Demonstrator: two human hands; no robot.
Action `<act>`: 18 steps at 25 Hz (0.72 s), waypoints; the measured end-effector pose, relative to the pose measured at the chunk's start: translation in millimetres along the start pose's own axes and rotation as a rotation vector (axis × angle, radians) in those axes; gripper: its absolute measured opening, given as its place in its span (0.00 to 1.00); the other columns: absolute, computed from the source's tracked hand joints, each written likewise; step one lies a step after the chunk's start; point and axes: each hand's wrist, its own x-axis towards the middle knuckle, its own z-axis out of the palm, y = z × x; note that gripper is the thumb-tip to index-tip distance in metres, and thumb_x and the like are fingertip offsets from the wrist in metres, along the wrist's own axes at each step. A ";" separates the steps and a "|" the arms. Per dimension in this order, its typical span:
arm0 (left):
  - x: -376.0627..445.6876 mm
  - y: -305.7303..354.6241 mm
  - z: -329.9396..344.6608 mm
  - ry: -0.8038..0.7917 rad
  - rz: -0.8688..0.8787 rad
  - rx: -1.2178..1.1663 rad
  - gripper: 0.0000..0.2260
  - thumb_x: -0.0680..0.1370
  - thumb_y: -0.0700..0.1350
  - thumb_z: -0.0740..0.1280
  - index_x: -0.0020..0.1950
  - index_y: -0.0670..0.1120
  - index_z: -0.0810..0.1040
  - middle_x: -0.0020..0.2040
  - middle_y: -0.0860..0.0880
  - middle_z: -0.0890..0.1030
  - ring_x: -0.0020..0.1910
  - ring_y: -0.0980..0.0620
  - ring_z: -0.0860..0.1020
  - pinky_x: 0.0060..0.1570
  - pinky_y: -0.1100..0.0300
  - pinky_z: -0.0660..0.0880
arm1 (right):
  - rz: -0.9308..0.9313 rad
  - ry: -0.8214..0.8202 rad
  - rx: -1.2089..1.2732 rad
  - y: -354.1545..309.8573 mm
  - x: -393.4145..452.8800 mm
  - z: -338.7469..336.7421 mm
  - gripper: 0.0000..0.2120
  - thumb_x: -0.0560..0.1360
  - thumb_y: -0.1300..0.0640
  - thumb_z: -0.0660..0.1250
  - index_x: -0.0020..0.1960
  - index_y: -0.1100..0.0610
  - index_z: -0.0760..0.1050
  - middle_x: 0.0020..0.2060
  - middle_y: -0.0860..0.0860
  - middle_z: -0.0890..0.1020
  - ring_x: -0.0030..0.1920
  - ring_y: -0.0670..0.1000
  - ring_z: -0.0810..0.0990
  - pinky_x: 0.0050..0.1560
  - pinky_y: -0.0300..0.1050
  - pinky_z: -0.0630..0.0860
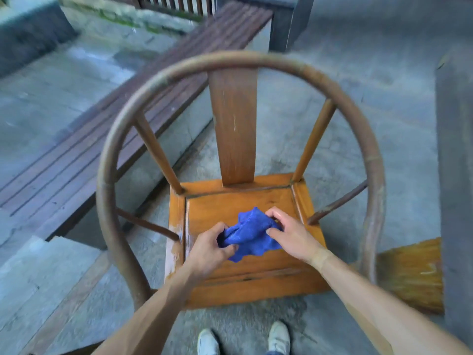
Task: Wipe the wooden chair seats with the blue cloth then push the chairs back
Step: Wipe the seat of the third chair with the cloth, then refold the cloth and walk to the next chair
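Blue cloth [252,233], crumpled, pinched by both hands above glossy seat [256,201].

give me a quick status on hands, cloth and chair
Left hand and right hand both gripping blue cloth, bunched over the chair seat. Nothing else on the seat.

Grey concrete floor [358,85], slatted wooden bench [143,103] left, stone steps [38,272] beside.

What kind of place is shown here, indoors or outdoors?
Probably an outdoor courtyard or covered porch: a rough concrete floor, stone steps, and a long slatted bench beside the chair.
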 end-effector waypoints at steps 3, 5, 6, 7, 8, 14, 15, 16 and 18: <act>-11.1 90.7 -42.6 0.039 0.200 -0.003 0.13 0.70 0.43 0.72 0.47 0.57 0.73 0.37 0.56 0.78 0.36 0.53 0.74 0.39 0.55 0.74 | -0.137 0.060 0.005 -76.2 -25.1 -53.3 0.11 0.71 0.62 0.61 0.46 0.47 0.70 0.37 0.43 0.76 0.41 0.46 0.72 0.46 0.45 0.69; -24.9 154.5 -67.7 0.051 0.322 0.020 0.24 0.70 0.44 0.73 0.62 0.62 0.73 0.43 0.49 0.80 0.40 0.48 0.78 0.45 0.51 0.77 | -0.225 0.109 -0.009 -130.2 -46.7 -88.5 0.08 0.68 0.60 0.59 0.45 0.50 0.70 0.34 0.44 0.74 0.38 0.45 0.70 0.43 0.44 0.68; -26.1 175.3 -74.4 0.044 0.353 0.024 0.30 0.70 0.44 0.73 0.68 0.64 0.69 0.43 0.47 0.79 0.40 0.47 0.78 0.45 0.52 0.77 | -0.265 0.121 -0.011 -148.8 -52.8 -102.5 0.08 0.68 0.61 0.59 0.45 0.52 0.71 0.33 0.43 0.74 0.37 0.43 0.70 0.42 0.42 0.68; -28.7 200.2 -83.3 0.043 0.387 0.029 0.34 0.70 0.44 0.73 0.72 0.65 0.67 0.42 0.49 0.78 0.39 0.50 0.77 0.44 0.56 0.76 | -0.312 0.140 -0.016 -173.0 -61.6 -119.0 0.08 0.68 0.62 0.59 0.44 0.52 0.71 0.34 0.43 0.75 0.37 0.43 0.70 0.41 0.41 0.67; -34.0 223.7 -91.0 0.040 0.412 0.035 0.34 0.70 0.45 0.74 0.72 0.64 0.67 0.41 0.52 0.77 0.38 0.55 0.76 0.44 0.59 0.75 | -0.349 0.160 -0.019 -194.9 -70.9 -132.8 0.08 0.68 0.63 0.59 0.44 0.52 0.71 0.34 0.43 0.75 0.37 0.43 0.71 0.41 0.40 0.67; -48.2 327.7 -107.9 0.229 0.610 0.092 0.12 0.66 0.55 0.71 0.45 0.51 0.80 0.48 0.53 0.75 0.50 0.56 0.75 0.54 0.65 0.69 | -0.484 0.300 0.101 -268.2 -117.0 -194.5 0.09 0.72 0.69 0.60 0.46 0.57 0.71 0.39 0.49 0.77 0.37 0.38 0.73 0.40 0.31 0.68; -49.9 343.3 -107.6 0.228 0.630 0.039 0.12 0.66 0.54 0.72 0.46 0.51 0.81 0.49 0.54 0.76 0.52 0.57 0.76 0.56 0.64 0.71 | -0.481 0.328 0.137 -272.0 -124.7 -204.0 0.10 0.74 0.73 0.60 0.47 0.59 0.71 0.39 0.52 0.77 0.36 0.38 0.74 0.39 0.30 0.69; -52.1 357.5 -105.9 0.197 0.626 -0.031 0.11 0.67 0.52 0.73 0.46 0.51 0.81 0.48 0.54 0.79 0.49 0.56 0.78 0.54 0.61 0.73 | -0.475 0.340 0.176 -273.0 -131.4 -212.6 0.12 0.75 0.75 0.59 0.47 0.59 0.71 0.40 0.53 0.78 0.36 0.39 0.75 0.39 0.30 0.70; -56.2 386.8 -99.6 0.126 0.606 -0.170 0.07 0.69 0.46 0.74 0.45 0.53 0.79 0.41 0.53 0.82 0.41 0.54 0.79 0.44 0.59 0.75 | -0.454 0.362 0.262 -269.7 -142.1 -233.2 0.13 0.76 0.75 0.60 0.50 0.58 0.72 0.41 0.52 0.82 0.37 0.41 0.79 0.39 0.33 0.73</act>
